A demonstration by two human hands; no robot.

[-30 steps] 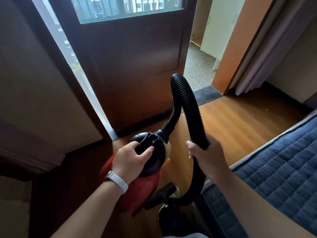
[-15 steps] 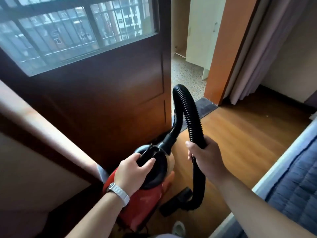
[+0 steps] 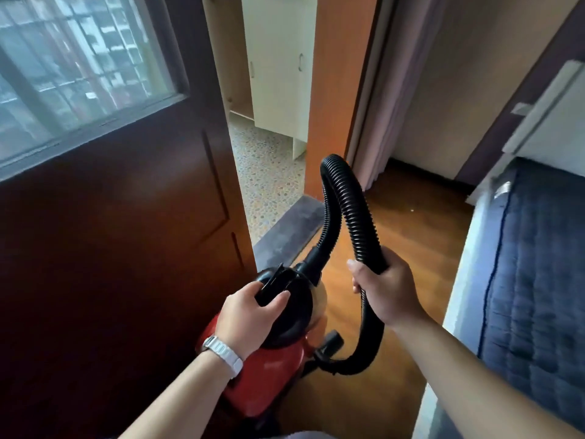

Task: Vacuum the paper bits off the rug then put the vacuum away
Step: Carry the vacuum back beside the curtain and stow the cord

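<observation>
The red vacuum sits at the lower centre of the frame; whether it is lifted clear of the wooden floor cannot be told. Its black top handle is gripped by the left hand, fingers curled over it. The ribbed hose is clasped in the right hand, so that one loop arches up to mid-frame and another sags below the fist towards the nozzle beside the body. No rug or paper bits are shown, so the putting-away stage is judged to be in hand.

The sagging loop and loose nozzle could be snagged, since the passage is squeezed between the dark door at left and the blue bed at right. The door edge could be struck by the body if it is swung. The grey threshold strip ahead could be tripped on, the feet being hidden. The hose could be strained at its socket if the hands are drawn apart.
</observation>
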